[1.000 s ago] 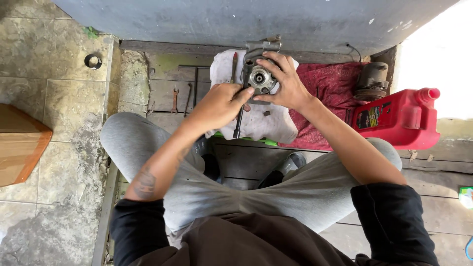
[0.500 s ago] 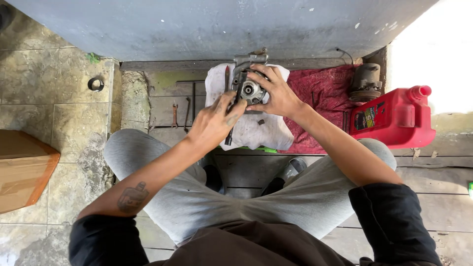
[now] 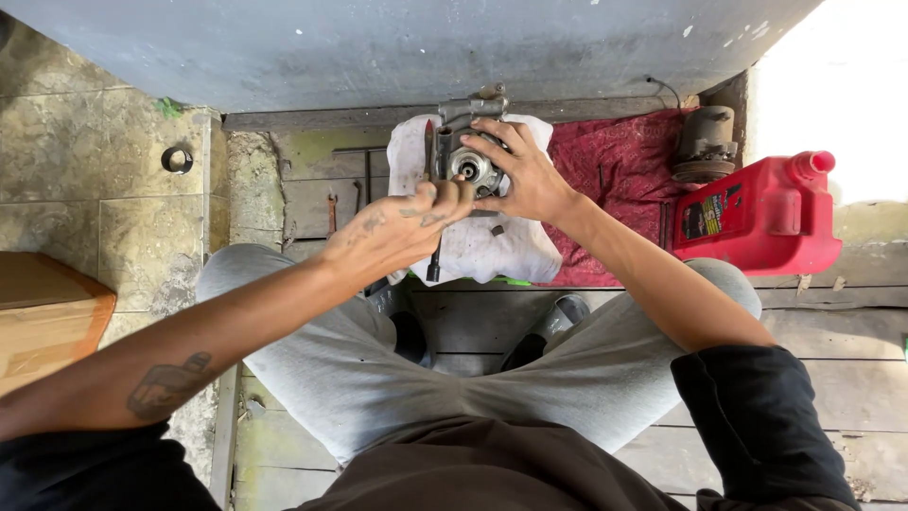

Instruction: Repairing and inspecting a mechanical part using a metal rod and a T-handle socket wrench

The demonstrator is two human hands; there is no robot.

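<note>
Hands: both meet over a small grey metal engine part point(image 3: 470, 163) with a round shiny hub, just ahead of the knees.
Right hand point(image 3: 526, 175): fingers spread and clamped over the part's right side and top, steadying it.
Left hand point(image 3: 402, 230): fingertips pinched together at the part's lower left edge; what they pinch is hidden.
Change: a second ago the left hand lay flatter against the part; now it is drawn slightly back and pinched, suggesting finer work at the hub.
Part's place: on a white cloth point(image 3: 492, 248) over wooden planks.
Beside: a dark slim tool point(image 3: 433, 263) on the cloth, a red cloth point(image 3: 619, 175), a red plastic jug point(image 3: 757, 216).
</note>
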